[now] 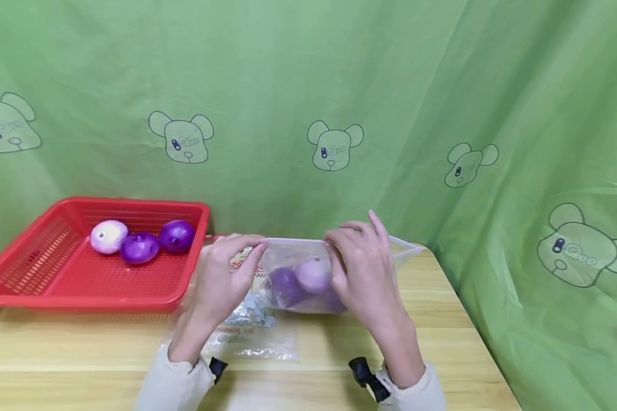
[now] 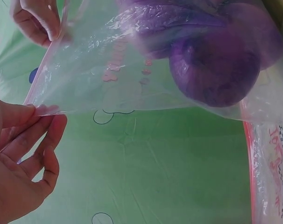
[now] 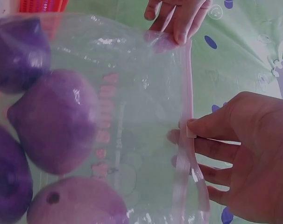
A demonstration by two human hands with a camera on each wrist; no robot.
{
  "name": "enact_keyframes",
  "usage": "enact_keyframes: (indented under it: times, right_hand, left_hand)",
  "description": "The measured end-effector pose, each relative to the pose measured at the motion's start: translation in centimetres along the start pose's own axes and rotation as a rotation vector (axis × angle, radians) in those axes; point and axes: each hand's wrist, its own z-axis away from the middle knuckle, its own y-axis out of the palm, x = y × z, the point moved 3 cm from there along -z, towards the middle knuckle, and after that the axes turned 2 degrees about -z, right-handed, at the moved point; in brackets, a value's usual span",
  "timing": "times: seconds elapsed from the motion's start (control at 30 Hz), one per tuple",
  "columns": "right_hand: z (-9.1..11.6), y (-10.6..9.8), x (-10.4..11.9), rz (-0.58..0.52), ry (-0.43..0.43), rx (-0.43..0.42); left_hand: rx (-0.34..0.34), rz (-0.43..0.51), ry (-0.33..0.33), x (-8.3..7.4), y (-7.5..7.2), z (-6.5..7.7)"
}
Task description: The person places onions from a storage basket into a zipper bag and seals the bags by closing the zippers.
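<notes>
A clear zip bag with several purple onions in its lower part is held up over the table. My left hand pinches the top corner of the bag between thumb and fingers, the other fingers loosely bent. At the top edge, my right hand pinches a small pale slider between thumb and forefinger. The right wrist view shows the stretch of edge between the hands running straight. Beyond the right hand, the end of the bag's mouth spreads apart.
A red plastic basket stands at the left with two purple onions and one whitish onion. Another clear printed bag with pale blue pieces lies flat on the wooden table. A green curtain hangs behind and at the right.
</notes>
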Motion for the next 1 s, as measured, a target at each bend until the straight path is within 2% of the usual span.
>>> enact_keyframes:
  times: [0.23,0.63,1.0]
  right_hand:
    - [0.6,-0.6,-1.3,0.036,0.023,-0.016]
    - [1.3,-1.4,-2.6,0.037,0.035,-0.018]
    - [1.6,-2.1,-3.5,0.058,0.009,-0.013]
  left_hand:
    - [0.009,0.001,-0.006,0.1,0.2,0.1]
    - [0.000,-0.006,0.007,0.2,0.1,0.1]
    - [0.014,0.000,-0.013,0.2,-0.2,0.0]
